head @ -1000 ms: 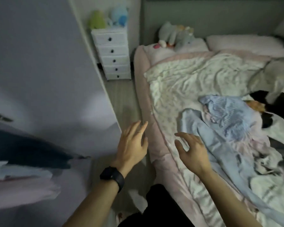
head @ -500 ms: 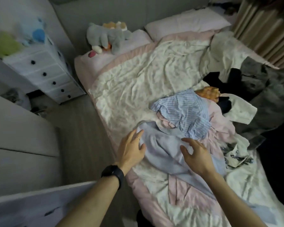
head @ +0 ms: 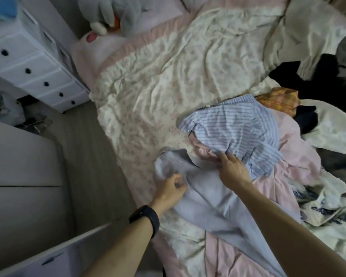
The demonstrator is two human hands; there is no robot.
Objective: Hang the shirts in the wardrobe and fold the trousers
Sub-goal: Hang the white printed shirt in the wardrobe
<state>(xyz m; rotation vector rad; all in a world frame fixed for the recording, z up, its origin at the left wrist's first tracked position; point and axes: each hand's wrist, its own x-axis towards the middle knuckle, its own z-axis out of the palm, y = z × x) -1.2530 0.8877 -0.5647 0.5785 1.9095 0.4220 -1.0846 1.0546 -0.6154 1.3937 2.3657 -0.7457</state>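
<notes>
Shirts heaped on the bed (head: 164, 80), with both hands at the nearest garments. Left grip (head: 171, 187): fingers curled into the lavender knit top (head: 208, 198), bunching its cloth just short of the ribbed edge (head: 180, 159), which lies beyond the fingertips. Right grip (head: 233, 169): fingers reach forward nearly straight, tips resting where the blue-striped shirt (head: 238, 130) overlaps a pink garment (head: 300, 156); no pinch is shown. The knit top spreads between the two grips and runs back under the right forearm toward the bed's near edge. The striped shirt lies crumpled just beyond the right grip, on top of the pink garment. Farther beyond and to the right of that grip sit an orange plaid piece (head: 278, 100) and a black garment (head: 308, 76); which items are trousers cannot be told.

Handling, as judged: every piece is light, limp cloth that will sag and trail when lifted, and none is fragile. The knit will stretch if hauled by one corner, so it is better taken with both grips at the shoulders or neckline, spread apart, to keep it open for a hanger. The woven striped shirt creases easily and is best taken at the collar or shoulder seams. Since it overlaps the pink garment, a careless pull may drag its neighbour along.
</notes>
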